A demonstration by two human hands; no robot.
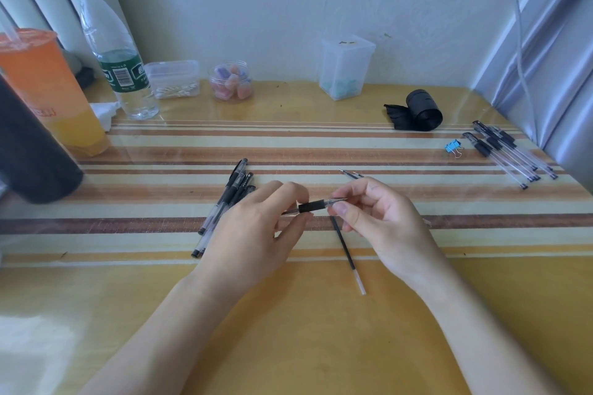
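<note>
Both my hands hold one clear gel pen [313, 205] with a black rubber grip, just above the striped table centre. My left hand [256, 231] grips the barrel end; its fingers hide most of the barrel. My right hand [378, 218] pinches the clear tip end between thumb and forefinger. A loose black refill [348, 258] lies on the table under my right hand, its white end pointing toward me. Two more thin refill tips [349, 174] poke out beyond my right hand.
A pile of capped black pens [224, 205] lies left of my left hand; several uncapped pens [510, 152] lie at far right beside a blue binder clip [453, 147]. Along the back stand an orange drink cup [48, 93], water bottle [118, 54], plastic boxes, candy jar [231, 82] and black bag roll [420, 111].
</note>
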